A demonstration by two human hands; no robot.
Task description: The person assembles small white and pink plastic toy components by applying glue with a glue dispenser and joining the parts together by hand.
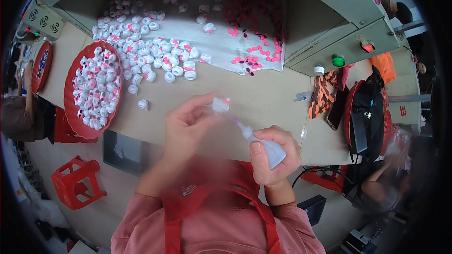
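Observation:
Between the thumb and fingers of my left hand is a small round white piece with a pink part on it. My right hand grips a white squeeze bottle, tilted so its thin purple nozzle points up and left at the white piece. The nozzle tip is close beneath the piece; whether they touch I cannot tell. One loose white piece lies on the table left of my left hand. Beyond it spreads a large heap of similar white and pink pieces.
A red scalloped tray full of white pieces stands at the left. Small pink and black parts lie on a white sheet at the back. A black bag and patterned cloth sit right. A red stool and co-workers flank the table.

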